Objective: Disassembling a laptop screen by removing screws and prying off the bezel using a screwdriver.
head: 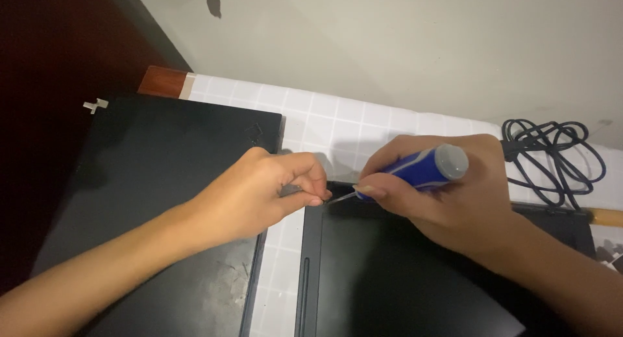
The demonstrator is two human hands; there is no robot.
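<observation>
1. Right hand fingers wrap a blue-and-grey screwdriver, its tip at the top-left corner of a black laptop
2. Left hand fingers pinched narrow beside that tip; I cannot tell if they hold anything
3. Both rest on the tiled tabletop

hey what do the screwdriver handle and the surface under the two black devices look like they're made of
Screwdriver handle: likely moulded plastic with rubbery inserts, judging by its glossy blue body and matte grey cap and stripe. Surface: looks like small white glazed tiles, shown by the grid of grout lines, though a printed covering is possible.
</observation>
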